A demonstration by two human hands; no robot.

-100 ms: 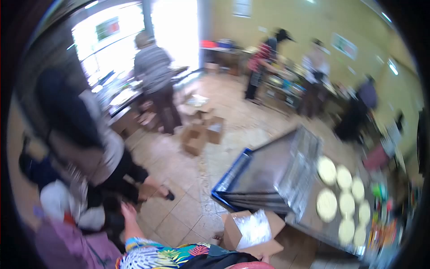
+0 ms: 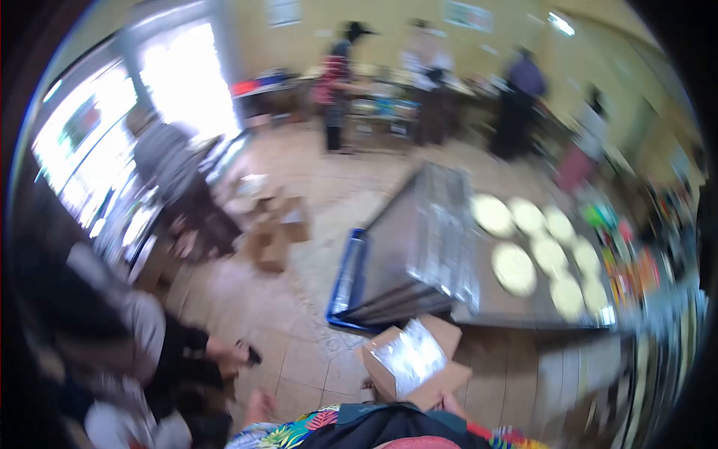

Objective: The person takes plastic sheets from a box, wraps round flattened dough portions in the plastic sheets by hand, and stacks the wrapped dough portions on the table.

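An open cardboard box with shiny clear plastic inside is held out just in front of my body. My right hand grips its near edge at the lower right. To the left, apart from the box, my left hand hangs low over the tiled floor; motion blur smears its fingers, and I make out nothing in it. Beyond the box, a slanted stack of metal trays stands beside a table with several round, pale, flat discs.
A blue crate edge borders the trays. Open cardboard boxes lie on the floor farther off. Several people stand at tables along the back wall, and one person bends near the window. Others are close on my left.
My view has swung right, so the room shifts left in the picture. My left hand has come lower, nearer my body. More of my right hand shows at the box.
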